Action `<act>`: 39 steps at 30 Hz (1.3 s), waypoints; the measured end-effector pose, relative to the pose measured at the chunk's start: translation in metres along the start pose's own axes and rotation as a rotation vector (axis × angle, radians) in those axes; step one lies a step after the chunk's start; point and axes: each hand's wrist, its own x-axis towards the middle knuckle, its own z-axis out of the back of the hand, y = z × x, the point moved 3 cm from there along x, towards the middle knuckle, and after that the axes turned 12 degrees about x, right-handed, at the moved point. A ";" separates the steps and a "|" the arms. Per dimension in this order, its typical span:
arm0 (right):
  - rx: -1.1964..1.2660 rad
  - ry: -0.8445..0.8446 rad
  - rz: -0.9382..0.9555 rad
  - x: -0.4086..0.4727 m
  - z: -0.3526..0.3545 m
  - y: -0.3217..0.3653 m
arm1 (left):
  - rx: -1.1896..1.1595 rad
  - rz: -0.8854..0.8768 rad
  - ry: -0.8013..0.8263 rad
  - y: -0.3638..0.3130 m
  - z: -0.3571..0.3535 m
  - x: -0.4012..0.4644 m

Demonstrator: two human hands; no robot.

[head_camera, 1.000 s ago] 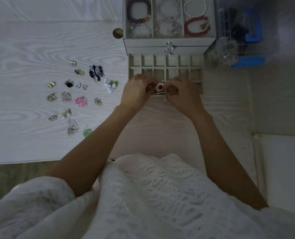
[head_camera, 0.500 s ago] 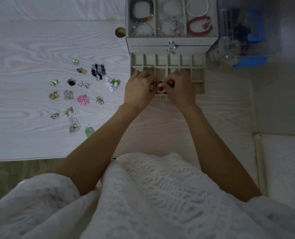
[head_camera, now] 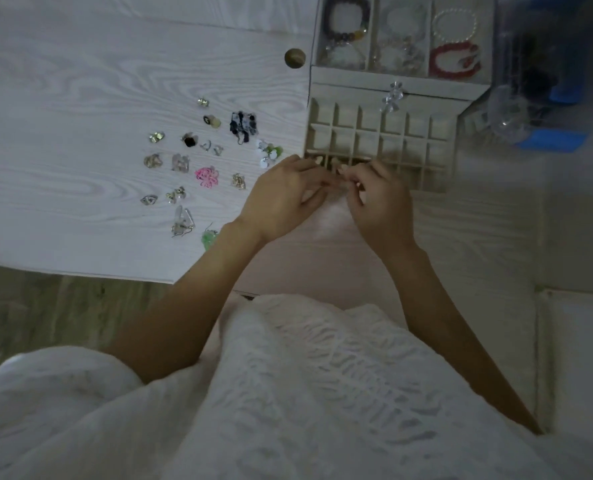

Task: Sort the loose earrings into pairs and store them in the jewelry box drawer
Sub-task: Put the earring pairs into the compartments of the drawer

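Hands are seen together at the near edge of the drawer (head_camera: 380, 140), which is pulled out from the jewelry box (head_camera: 392, 88) and divided into small square compartments. The left hand (head_camera: 283, 199) and the right hand (head_camera: 380, 199) are brought fingertip to fingertip just in front of the drawer's near left corner. Fingers of both are curled toward one another, and something small and pale is pinched between them — what it is cannot be told, since it is blurred and mostly hidden. Each grip is therefore closed on that small item, most likely an earring.

Left of the drawer, the loose earrings (head_camera: 198, 161) are spread over the pale wood-grain desk (head_camera: 80, 98). Among them a pink earring (head_camera: 207, 176) lies near the left hand, a dark tasselled pair (head_camera: 242, 125) lies nearer the drawer's far left corner, and a green earring (head_camera: 209, 238) lies close beside the left wrist. A white-and-green cluster (head_camera: 269, 152) sits just left of the drawer.

Behind the drawer, the box's top tray is seen holding bracelets — a dark beaded one (head_camera: 347, 20) and a red one (head_camera: 454, 60) among them. A crystal knob (head_camera: 392, 97) is fixed on the box front above the drawer. A round brass knob (head_camera: 295, 58) lies on the desk just left of the box. A white textured garment (head_camera: 322, 393) fills the foreground.
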 end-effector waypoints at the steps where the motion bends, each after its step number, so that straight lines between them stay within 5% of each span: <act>1: -0.003 0.054 0.022 -0.005 -0.006 0.007 | -0.012 0.031 -0.021 0.005 0.008 -0.014; 7: -0.092 0.486 0.091 -0.021 -0.061 0.037 | 0.067 0.477 -0.062 0.056 0.023 -0.105; 15: -0.098 0.587 0.145 -0.022 -0.115 0.056 | 0.031 0.766 -0.022 0.078 0.009 -0.160; 22: 0.047 0.696 0.161 -0.027 -0.150 0.088 | -0.016 0.767 -0.036 0.083 -0.003 -0.159; 39: -0.093 0.572 0.186 -0.026 -0.146 0.080 | -0.017 0.684 -0.063 0.084 -0.001 -0.155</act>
